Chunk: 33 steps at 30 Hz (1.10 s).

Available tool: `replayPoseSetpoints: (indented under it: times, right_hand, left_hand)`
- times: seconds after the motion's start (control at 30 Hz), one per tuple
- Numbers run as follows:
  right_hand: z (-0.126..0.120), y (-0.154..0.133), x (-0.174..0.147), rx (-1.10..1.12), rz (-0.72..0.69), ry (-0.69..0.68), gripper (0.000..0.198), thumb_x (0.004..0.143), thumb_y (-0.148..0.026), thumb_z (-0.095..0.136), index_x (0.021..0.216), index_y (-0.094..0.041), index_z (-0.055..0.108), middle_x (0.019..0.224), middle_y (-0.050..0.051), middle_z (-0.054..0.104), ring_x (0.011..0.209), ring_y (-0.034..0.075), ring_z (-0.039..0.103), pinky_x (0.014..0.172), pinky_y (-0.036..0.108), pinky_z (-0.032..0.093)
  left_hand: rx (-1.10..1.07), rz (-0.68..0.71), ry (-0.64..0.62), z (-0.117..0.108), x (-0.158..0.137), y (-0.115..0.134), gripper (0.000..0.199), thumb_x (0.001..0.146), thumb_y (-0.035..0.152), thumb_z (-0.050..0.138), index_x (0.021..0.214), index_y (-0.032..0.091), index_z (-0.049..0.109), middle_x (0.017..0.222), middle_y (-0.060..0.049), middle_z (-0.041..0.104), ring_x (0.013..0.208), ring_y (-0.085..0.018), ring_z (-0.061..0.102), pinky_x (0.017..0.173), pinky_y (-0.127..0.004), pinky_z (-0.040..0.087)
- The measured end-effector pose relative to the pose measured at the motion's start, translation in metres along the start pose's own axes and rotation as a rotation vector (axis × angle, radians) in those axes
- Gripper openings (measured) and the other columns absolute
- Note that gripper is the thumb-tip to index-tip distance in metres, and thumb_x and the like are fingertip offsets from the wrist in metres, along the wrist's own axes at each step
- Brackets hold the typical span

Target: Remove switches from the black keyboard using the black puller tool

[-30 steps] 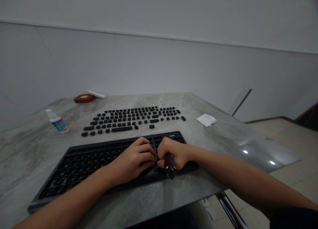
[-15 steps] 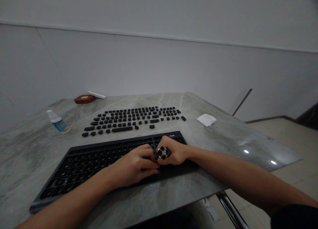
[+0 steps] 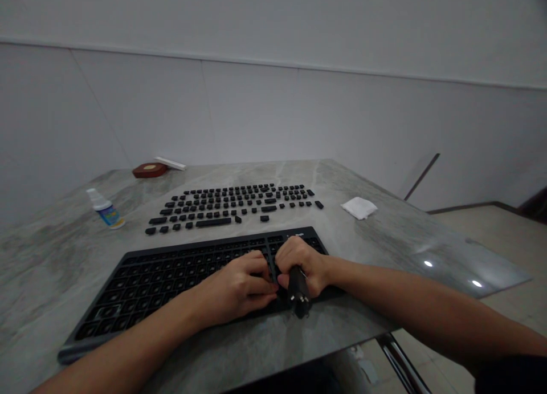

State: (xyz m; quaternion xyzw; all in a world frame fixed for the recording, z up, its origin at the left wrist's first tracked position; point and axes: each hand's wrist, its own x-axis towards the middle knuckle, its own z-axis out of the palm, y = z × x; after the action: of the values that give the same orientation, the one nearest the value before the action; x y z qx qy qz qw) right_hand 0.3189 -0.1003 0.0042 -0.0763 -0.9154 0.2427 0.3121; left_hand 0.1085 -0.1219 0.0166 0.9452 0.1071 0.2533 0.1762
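A black keyboard (image 3: 196, 274) with its keycaps off lies on the table, its near-right part covered by my hands. My right hand (image 3: 304, 263) is closed around a dark stick-like tool (image 3: 299, 294), whose pale-pronged end points toward me; its exact kind is unclear. Over the keyboard's right part, my left hand (image 3: 243, 283) has its fingers bent and drawn together, with the fingertips close to my right thumb. Anything pinched in the left fingers is hidden. Beyond the keyboard, loose black keycaps (image 3: 213, 223) lie in rows that follow a keyboard layout.
A white spray bottle (image 3: 105, 208) with a blue label stands at the left. Farther back are a reddish-brown box (image 3: 149, 170) and a white strip-like object (image 3: 170, 163). A folded white tissue (image 3: 359, 207) lies right of the keycaps. The marble-patterned table (image 3: 427, 248) ends at the right.
My right hand has turned, so the tool's end has swung down and toward me. My left hand stays by the keyboard's right part. The whole view has shifted slightly.
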Motion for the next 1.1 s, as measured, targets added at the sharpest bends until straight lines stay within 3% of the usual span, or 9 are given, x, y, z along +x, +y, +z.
replayPoseSetpoints:
  times: [0.33,0.53,0.7,0.9,1.03,1.1]
  right_hand:
    - [-0.001,0.002,-0.003,-0.009,0.05,-0.065,0.032,0.082,-0.029,0.045,0.057,-0.024,0.026,0.048,-0.003,0.034,0.044,0.011,0.034,0.049,0.027,0.028]
    - [-0.004,0.006,-0.006,0.075,0.14,-0.002,0.046,0.089,-0.045,0.045,0.054,-0.023,0.024,0.048,-0.004,0.03,0.045,0.009,0.028,0.048,0.027,0.024]
    - [-0.005,0.006,-0.004,0.098,0.135,0.023,0.039,0.086,-0.038,0.049,0.055,-0.021,0.032,0.05,-0.003,0.035,0.045,0.009,0.033,0.049,0.026,0.026]
    - [-0.006,0.004,-0.002,0.001,0.168,0.009,0.044,0.086,-0.04,0.048,0.053,-0.022,0.026,0.05,-0.004,0.03,0.047,0.009,0.029,0.05,0.026,0.026]
    - [-0.01,-0.005,0.001,-0.032,0.203,0.13,0.042,0.089,-0.036,0.046,0.053,-0.02,0.032,0.051,-0.003,0.035,0.048,0.009,0.034,0.051,0.026,0.029]
    - [-0.011,-0.01,0.001,-0.026,0.229,0.261,0.036,0.091,-0.033,0.046,0.058,-0.018,0.044,0.054,-0.001,0.044,0.05,0.01,0.041,0.053,0.025,0.034]
  left_hand:
    - [-0.005,0.007,0.026,0.002,-0.004,-0.003,0.021,0.095,0.021,0.056,0.083,0.014,0.072,0.086,-0.007,0.065,0.081,-0.016,0.06,0.077,-0.028,0.053]
    - [-0.006,-0.007,0.065,0.006,-0.005,-0.005,0.016,0.095,0.016,0.056,0.092,0.013,0.071,0.087,-0.007,0.066,0.08,-0.015,0.062,0.072,-0.024,0.053]
    - [-0.006,-0.06,0.008,0.004,-0.005,-0.004,0.013,0.093,0.02,0.059,0.102,0.014,0.067,0.096,-0.008,0.064,0.086,-0.016,0.061,0.074,-0.025,0.052]
    - [-0.001,-0.11,-0.025,0.003,-0.004,0.0,0.008,0.093,0.021,0.059,0.096,0.016,0.064,0.094,-0.006,0.06,0.085,-0.015,0.058,0.073,-0.024,0.049]
    - [0.021,-0.104,0.007,0.003,-0.003,0.0,0.007,0.09,0.013,0.055,0.092,0.016,0.061,0.092,-0.005,0.059,0.086,-0.016,0.057,0.075,-0.026,0.049]
    - [0.024,-0.119,0.048,0.001,-0.003,-0.002,0.018,0.089,0.009,0.052,0.103,0.017,0.06,0.095,-0.006,0.06,0.09,-0.017,0.057,0.08,-0.027,0.05]
